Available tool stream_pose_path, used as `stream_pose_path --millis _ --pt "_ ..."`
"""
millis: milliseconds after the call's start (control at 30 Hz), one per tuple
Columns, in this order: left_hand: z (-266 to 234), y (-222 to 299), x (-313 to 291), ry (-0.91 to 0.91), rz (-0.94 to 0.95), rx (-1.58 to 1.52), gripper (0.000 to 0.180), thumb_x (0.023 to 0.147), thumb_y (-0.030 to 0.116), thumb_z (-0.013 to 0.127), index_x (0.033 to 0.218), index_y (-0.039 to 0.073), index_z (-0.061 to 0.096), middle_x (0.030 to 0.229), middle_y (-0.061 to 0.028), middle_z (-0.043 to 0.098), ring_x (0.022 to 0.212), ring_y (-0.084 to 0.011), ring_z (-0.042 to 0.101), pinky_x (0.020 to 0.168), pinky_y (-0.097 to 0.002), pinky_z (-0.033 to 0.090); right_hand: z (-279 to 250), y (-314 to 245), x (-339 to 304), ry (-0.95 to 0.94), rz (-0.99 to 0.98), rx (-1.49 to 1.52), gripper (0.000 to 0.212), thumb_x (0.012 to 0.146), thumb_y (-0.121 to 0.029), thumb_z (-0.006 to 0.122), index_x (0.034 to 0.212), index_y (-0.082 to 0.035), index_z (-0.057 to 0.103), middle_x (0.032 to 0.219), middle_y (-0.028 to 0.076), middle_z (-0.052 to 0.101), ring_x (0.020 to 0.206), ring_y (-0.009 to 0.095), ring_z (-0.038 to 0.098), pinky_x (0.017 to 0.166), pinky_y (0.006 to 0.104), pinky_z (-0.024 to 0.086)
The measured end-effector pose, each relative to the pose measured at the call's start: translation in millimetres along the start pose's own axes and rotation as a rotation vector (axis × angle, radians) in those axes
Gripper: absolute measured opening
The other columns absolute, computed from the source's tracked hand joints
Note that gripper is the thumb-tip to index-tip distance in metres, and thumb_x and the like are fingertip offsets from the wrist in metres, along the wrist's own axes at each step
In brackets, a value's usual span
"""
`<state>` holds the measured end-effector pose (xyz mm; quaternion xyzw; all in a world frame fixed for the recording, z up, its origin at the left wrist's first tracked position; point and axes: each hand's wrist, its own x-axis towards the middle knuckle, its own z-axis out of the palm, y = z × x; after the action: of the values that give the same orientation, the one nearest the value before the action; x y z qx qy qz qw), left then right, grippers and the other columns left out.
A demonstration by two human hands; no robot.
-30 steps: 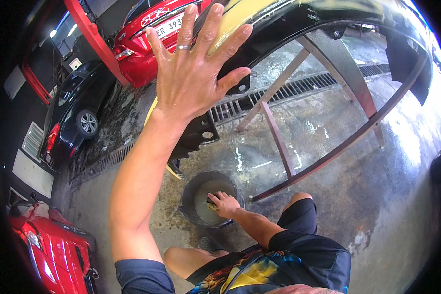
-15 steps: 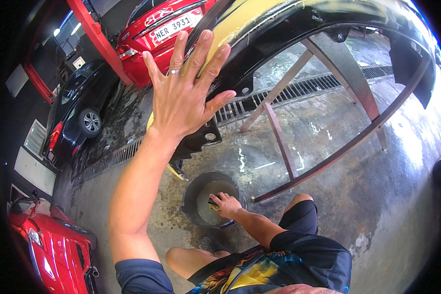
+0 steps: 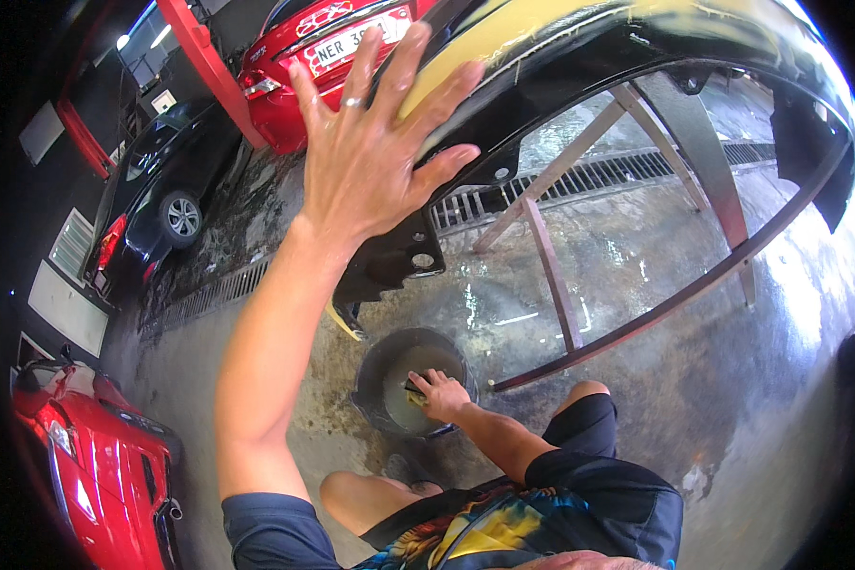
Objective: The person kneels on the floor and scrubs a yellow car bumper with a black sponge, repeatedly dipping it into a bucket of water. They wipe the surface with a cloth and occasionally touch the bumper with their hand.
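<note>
Above concrete [image 3: 655,399], the left hand [image 3: 366,166] now reaches farther over the panel [image 3: 575,71].

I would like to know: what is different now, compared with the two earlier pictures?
The spread left hand first moved down in the picture, over the yellow-and-black panel, then up again. Whether it touches the panel is unclear. The view shifted slightly. Nothing was taken hold of or let go: the right hand still holds the small sponge-like block at the bucket.
</note>
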<state>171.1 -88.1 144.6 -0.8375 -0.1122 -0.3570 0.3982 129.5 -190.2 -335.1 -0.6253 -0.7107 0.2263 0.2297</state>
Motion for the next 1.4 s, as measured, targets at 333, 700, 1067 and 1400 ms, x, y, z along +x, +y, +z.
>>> stream_pose_path --millis 333,700,1067,1400 --pt "-4.7 -2.4 1.9 -0.017 0.027 0.0 0.066 0.103 0.074 0.042 0.164 0.047 0.041 0.176 -0.0035 0.031 0.16 -0.0359 0.031 0.114 -0.0892 0.013 4.9 3.6 2.3 0.041 0.008 0.028 0.092 0.083 -0.028 0.082 0.164 -0.024 0.038 0.146 0.015 0.053 0.134 0.037 0.057 0.103 0.0501 0.055" --pt "0.2 -10.4 -21.0 -0.048 -0.05 -0.01 0.064 0.105 0.07 0.043 0.163 0.045 0.043 0.177 -0.0062 0.03 0.161 -0.036 0.029 0.116 -0.0873 0.011 4.8 3.7 1.4 0.052 0.012 0.022 0.089 0.084 -0.025 0.081 0.162 -0.023 0.039 0.145 0.015 0.054 0.134 0.037 0.057 0.103 0.0509 0.055" --pt "-5.9 -2.0 -24.8 -0.042 -0.057 -0.037 0.063 0.102 0.073 0.044 0.161 0.053 0.042 0.176 -0.0043 0.03 0.163 -0.0354 0.026 0.109 -0.0915 0.019 2.3 0.9 3.3 0.023 0.003 0.001 0.09 0.084 -0.025 0.081 0.163 -0.023 0.039 0.145 0.015 0.054 0.134 0.037 0.056 0.105 0.0498 0.054" --pt "0.4 -2.8 -8.5 0.072 -0.069 -0.063 0.059 0.103 0.073 0.041 0.159 0.053 0.044 0.17 -0.0055 0.041 0.158 -0.0359 0.034 0.11 -0.0907 0.019 5.7 1.9 4.0 0.018 -0.004 -0.057 0.088 0.085 -0.027 0.081 0.163 -0.022 0.04 0.143 0.015 0.056 0.133 0.037 0.058 0.102 0.0499 0.056"
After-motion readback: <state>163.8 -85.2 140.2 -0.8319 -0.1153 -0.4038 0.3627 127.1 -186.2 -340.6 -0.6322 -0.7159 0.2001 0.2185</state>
